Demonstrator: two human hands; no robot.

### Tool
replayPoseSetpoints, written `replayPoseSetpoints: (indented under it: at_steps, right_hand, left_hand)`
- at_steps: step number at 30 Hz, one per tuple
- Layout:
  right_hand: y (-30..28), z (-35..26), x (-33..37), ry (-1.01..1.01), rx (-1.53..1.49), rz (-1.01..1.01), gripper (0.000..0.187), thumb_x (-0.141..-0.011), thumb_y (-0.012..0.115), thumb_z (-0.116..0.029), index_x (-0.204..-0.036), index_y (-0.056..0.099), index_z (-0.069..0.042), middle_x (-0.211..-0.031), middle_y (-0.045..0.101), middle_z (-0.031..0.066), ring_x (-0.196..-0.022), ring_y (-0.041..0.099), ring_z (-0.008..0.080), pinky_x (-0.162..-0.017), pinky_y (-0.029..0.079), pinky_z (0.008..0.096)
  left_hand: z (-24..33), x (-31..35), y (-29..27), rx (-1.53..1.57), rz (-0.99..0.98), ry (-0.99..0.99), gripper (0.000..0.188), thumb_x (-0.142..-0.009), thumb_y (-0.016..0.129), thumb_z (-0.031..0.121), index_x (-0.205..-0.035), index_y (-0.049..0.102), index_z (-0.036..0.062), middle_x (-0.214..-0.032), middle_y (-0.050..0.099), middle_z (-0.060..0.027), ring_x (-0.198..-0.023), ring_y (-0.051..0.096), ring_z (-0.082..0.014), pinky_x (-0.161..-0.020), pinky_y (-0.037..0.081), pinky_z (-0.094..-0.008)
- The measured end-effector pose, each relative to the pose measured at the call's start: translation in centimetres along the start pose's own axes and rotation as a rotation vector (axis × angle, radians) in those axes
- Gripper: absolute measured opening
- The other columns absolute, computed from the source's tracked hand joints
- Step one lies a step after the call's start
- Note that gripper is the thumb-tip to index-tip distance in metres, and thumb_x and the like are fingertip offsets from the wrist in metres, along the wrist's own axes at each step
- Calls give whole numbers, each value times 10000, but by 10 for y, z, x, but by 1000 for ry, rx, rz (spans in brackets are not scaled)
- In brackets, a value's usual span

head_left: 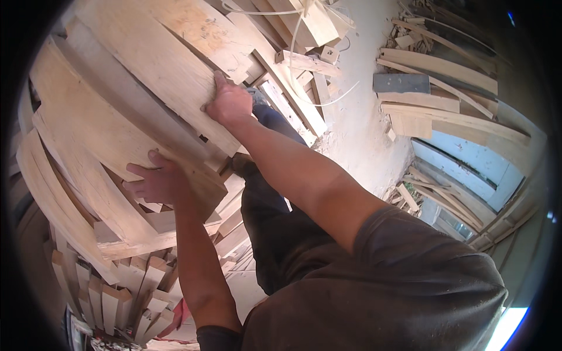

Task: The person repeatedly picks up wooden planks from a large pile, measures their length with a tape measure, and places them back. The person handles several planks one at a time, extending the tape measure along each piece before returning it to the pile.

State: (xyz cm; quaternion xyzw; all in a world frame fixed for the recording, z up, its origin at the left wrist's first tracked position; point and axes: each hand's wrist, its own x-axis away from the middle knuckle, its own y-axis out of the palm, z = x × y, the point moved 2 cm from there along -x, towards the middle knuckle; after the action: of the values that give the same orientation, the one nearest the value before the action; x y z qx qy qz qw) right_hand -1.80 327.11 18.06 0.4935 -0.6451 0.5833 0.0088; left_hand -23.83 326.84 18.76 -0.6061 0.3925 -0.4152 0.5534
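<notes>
My right hand (230,105) is closed over the right edge of a long pale wooden board (146,70). One finger and the thumb lie on its upper face, and the other fingers are partly hidden. Lower left, my left hand (157,181) has its fingers spread at the near end of another wide board (93,111). I cannot tell whether it rests on the wood. Between these two boards runs a greyish, shaded board (117,67). A knotted, stained board (202,26) lies beyond my right hand.
Upright wood strips (111,304) stand below the stack at lower left. Squared timbers (310,26) and a loose white strap (295,70) lie at the top. Across the pale floor (357,93), more planks (439,70) and a dark grey block (401,83) are piled at right.
</notes>
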Motion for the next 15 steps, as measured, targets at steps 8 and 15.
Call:
replayPoseSetpoints:
  at_steps: [8,15]
  right_hand:
    - [15,5,-8,10,-7,3,792,-747,803,-380,-1419,469,-126,-1244,666,156,-1145,650,313,-959,532,407]
    - [0,-4,-10,-14,7,-120,830,-750,785,-415,-1430,456,-73,-1283,611,237,-1221,584,373,-1024,479,460]
  left_hand:
    - [2,3,-3,24,-62,-35,774,-993,401,586,-1508,282,21,-1432,268,-435,-1177,462,-550,-952,417,-615]
    - [-5,-1,16,5,85,46,793,-968,457,574,-1486,289,-2,-1433,222,-474,-1186,425,-576,-997,344,-640]
